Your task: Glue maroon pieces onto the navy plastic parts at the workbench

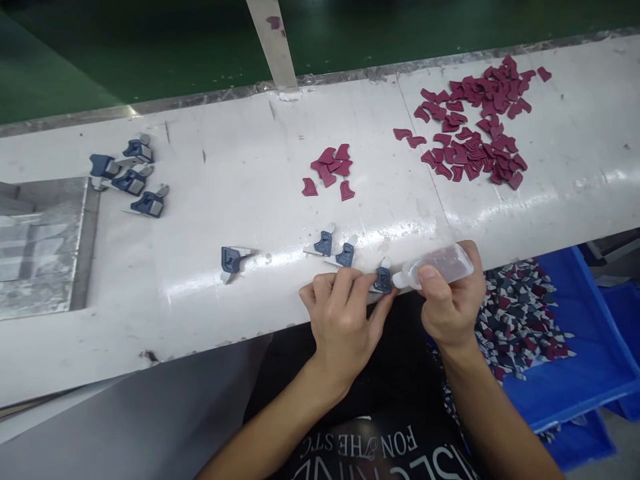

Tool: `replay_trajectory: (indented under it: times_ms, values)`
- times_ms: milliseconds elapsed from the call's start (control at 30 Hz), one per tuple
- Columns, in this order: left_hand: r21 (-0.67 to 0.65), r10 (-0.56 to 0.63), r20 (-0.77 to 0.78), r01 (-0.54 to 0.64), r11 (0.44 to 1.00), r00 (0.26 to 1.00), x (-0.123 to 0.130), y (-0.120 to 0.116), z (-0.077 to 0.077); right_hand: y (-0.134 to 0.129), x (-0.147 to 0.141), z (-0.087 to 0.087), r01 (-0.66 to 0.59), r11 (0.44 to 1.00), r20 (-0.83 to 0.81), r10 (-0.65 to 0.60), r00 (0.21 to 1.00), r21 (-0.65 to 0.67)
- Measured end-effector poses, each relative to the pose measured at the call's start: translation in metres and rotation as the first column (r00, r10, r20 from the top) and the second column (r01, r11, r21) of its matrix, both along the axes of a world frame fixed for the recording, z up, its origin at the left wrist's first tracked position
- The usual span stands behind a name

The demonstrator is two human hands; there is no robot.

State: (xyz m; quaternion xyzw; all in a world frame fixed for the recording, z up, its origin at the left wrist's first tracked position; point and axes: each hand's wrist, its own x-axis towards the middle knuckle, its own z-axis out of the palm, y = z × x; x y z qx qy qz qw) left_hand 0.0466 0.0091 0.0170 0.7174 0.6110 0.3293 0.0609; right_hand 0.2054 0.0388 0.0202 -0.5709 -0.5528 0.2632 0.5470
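My left hand [345, 313] pinches a small blue-and-grey plastic part [383, 280] at the table's near edge, thumb and index finger on either side of it. In my right hand [453, 300] is a translucent squeeze bottle [440, 265], lying nearly level, its white nozzle tip pointing left right at the blue part. Just beyond my left fingers lie two similar blue-and-grey parts [345, 254], and one more blue-and-grey part [231, 261] rests further left. A small group of maroon plastic pieces [327, 167] sits past them, toward the middle of the table.
A large spread of maroon pieces [475, 143] covers the back right of the white table [240, 180]. Several blue-and-grey parts [133, 175] lie at the left beside a metal tray [80, 267]. Below the table at right, a blue bin [590, 333] holds many mixed parts.
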Motion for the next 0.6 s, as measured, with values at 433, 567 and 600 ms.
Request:
replay_trajectory:
  times_ms: [433,567,600]
  values:
    - [0.022,-0.002,-0.010,0.003,1.000,1.000,0.000,0.002,-0.001,0.004,0.009,0.009,0.022,1.000,0.102,-0.023,0.994,0.018]
    - [0.034,-0.008,-0.013,0.008,0.999,1.000,0.000,0.002,-0.001,0.010,0.005,0.002,0.076,0.995,0.089,-0.082,0.993,0.071]
    - [0.036,-0.009,-0.014,0.009,0.999,1.000,0.000,0.002,-0.001,0.011,0.004,0.000,0.081,0.993,0.084,-0.087,0.993,0.083]
